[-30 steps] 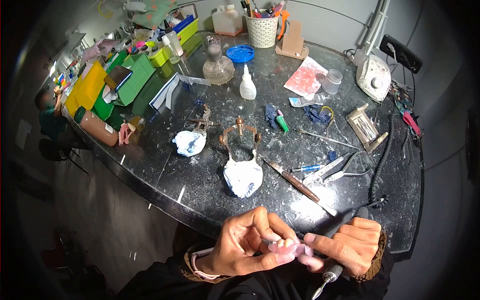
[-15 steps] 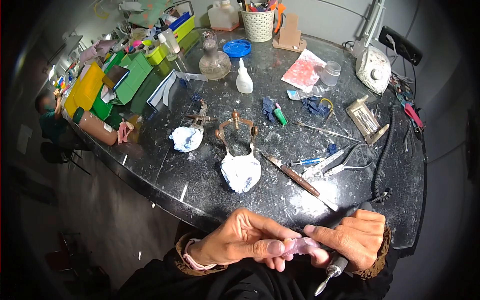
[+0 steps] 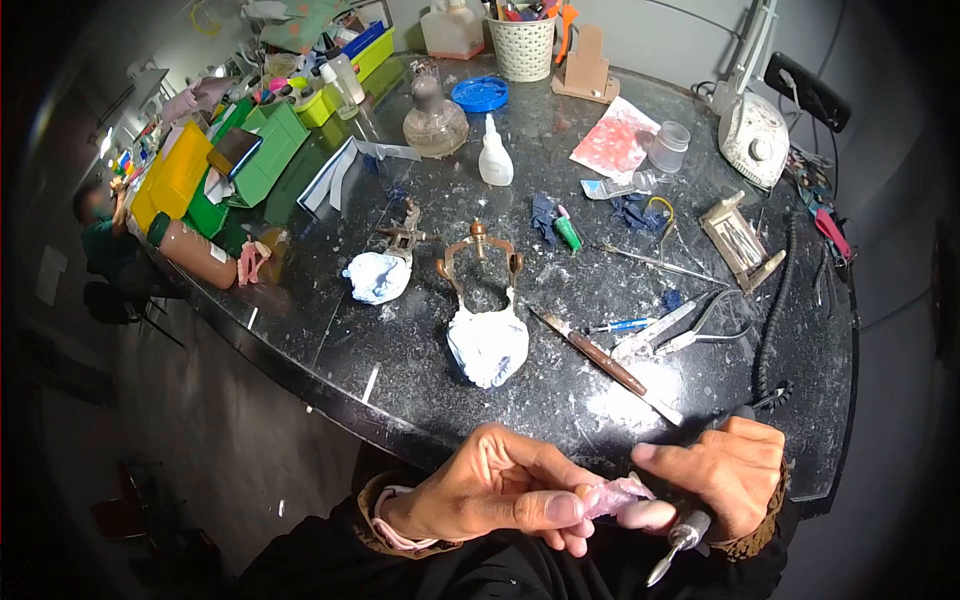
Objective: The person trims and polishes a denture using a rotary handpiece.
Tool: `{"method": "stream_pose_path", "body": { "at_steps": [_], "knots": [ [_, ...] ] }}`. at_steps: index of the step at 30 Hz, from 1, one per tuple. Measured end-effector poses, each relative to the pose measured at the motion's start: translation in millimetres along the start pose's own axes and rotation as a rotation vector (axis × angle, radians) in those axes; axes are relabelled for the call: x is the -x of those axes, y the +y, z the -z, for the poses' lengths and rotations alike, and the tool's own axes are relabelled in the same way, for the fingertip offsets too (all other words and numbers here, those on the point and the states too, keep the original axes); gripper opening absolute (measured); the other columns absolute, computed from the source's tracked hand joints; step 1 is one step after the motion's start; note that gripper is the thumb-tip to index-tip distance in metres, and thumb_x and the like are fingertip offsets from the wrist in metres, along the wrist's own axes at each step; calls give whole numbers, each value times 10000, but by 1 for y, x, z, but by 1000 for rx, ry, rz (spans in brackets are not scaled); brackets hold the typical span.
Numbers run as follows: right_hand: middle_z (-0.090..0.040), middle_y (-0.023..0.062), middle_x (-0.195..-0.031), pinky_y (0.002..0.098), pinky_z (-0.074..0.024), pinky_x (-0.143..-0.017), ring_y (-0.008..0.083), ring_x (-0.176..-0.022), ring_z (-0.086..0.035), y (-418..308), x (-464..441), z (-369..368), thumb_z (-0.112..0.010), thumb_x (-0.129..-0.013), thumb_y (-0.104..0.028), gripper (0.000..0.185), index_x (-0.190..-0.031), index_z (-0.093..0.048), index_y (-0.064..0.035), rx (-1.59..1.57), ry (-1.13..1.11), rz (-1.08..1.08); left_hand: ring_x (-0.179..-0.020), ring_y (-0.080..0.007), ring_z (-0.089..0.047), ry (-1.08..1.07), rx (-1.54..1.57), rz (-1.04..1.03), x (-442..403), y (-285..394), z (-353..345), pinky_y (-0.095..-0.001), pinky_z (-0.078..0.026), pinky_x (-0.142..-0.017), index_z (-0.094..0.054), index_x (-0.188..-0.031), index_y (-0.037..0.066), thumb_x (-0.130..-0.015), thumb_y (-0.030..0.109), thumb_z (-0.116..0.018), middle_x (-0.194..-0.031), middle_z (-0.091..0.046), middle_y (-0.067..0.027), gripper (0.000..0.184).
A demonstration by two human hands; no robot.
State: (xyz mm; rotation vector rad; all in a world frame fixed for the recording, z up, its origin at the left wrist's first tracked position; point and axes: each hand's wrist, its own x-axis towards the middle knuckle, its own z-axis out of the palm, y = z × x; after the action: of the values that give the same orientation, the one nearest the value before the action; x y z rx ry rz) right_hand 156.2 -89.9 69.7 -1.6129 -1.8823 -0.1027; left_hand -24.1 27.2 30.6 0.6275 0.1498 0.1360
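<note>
Pink denture base (image 3: 612, 496) looks light, stiff and brittle, best held by its edges. The left hand's (image 3: 482, 503) fingers pinch it; the right hand's (image 3: 738, 477) wrap a rotary handpiece (image 3: 694, 522).

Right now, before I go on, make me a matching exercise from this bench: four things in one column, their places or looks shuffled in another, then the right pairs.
Things
1. pink piece
2. drill
3. squeeze bottle
4. knife

Places or looks
A. brown handle, lying on the bench
B. pinched between thumb and finger of the left hand
C. in the right hand, metal tip pointing away from the bench
D. white, standing upright

Right pairs: 1-B, 2-C, 3-D, 4-A
</note>
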Motion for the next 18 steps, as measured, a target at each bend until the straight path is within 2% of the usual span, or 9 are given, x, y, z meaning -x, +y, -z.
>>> {"method": "stream_pose_path", "body": {
  "at_steps": [1, 2, 3, 4, 5, 7, 8, 11, 18],
  "knots": [
    [-479, -45, -478, 250, -277, -415, 100, -383, -443, 2, 0, 4, -692, -605, -549, 521, -763, -620, -58, 28, -22, -4, -761, -208, -649, 4, 9, -45, 0, -1, 0, -275, -549, -659, -588, -1013, -75, -831, 73, -602, -846, -636, -167, 235],
    [-452, -46, -466, 251, -269, -418, 102, -379, -430, 7, 5, -5, -693, -494, -626, 606, -718, -592, -71, 34, 97, 12, -772, -205, -647, 9, 18, -91, 0, -4, 0, -280, -549, -669, -589, -1005, -78, -818, 47, -610, -854, -635, -167, 226],
    [-432, -41, -462, 256, -249, -415, 105, -375, -418, 5, 3, -2, -685, -463, -661, 628, -667, -560, -80, 130, 88, 0, -783, -202, -645, 14, 28, -137, 0, -7, -1, -285, -549, -680, -590, -998, -81, -805, 21, -618, -862, -633, -167, 220],
    [-425, -33, -461, 263, -241, -414, 111, -374, -414, 5, 2, 3, -674, -475, -670, 624, -638, -541, -83, 150, 1, -25, -772, -170, -636, 28, -20, -231, -1, -10, -3, -248, -534, -654, -610, -959, -80, -749, -46, -655, -867, -633, -168, 217],
    [-418, -26, -460, 269, -233, -413, 117, -373, -409, 5, 2, 6, -664, -488, -679, 622, -610, -522, -86, 170, -86, -51, -759, -159, -631, 28, -137, -314, -1, -11, -1, -236, -524, -640, -618, -946, -74, -735, -54, -665, -864, -633, -168, 217],
    [-414, -18, -463, 274, -227, -412, 127, -370, -401, 4, 3, 3, -654, -500, -680, 618, -578, -492, -88, 227, -117, -70, -734, -136, -622, 31, -370, -476, -3, -12, 2, -212, -503, -613, -634, -919, -62, -707, -69, -687, -860, -633, -170, 219],
    [-413, -13, -464, 277, -225, -411, 132, -369, -396, 4, 3, 1, -649, -506, -680, 618, -562, -477, -89, 256, -133, -80, -665, -211, -620, 128, -377, -427, -1, -10, -5, -337, -516, -648, -656, -869, -62, -601, -148, -707, -705, -616, -167, 286],
    [-400, -4, -465, 281, -226, -411, 140, -373, -389, 3, 5, -1, -647, -510, -670, 610, -548, -457, -92, 264, -170, -80, -708, -110, -609, 78, -511, -532, -3, -12, -1, -189, -467, -566, -663, -902, -30, -676, -59, -716, -804, -643, -145, 233],
    [-387, 6, -476, 292, -235, -411, 153, -387, -390, 4, 3, -9, -663, -522, -633, 589, -553, -456, -83, 292, -115, -30, -714, -151, -632, 107, -572, -589, -6, -14, -2, -222, -494, -599, -665, -898, -37, -666, -42, -728, -774, -648, -145, 240]
  ]
}}
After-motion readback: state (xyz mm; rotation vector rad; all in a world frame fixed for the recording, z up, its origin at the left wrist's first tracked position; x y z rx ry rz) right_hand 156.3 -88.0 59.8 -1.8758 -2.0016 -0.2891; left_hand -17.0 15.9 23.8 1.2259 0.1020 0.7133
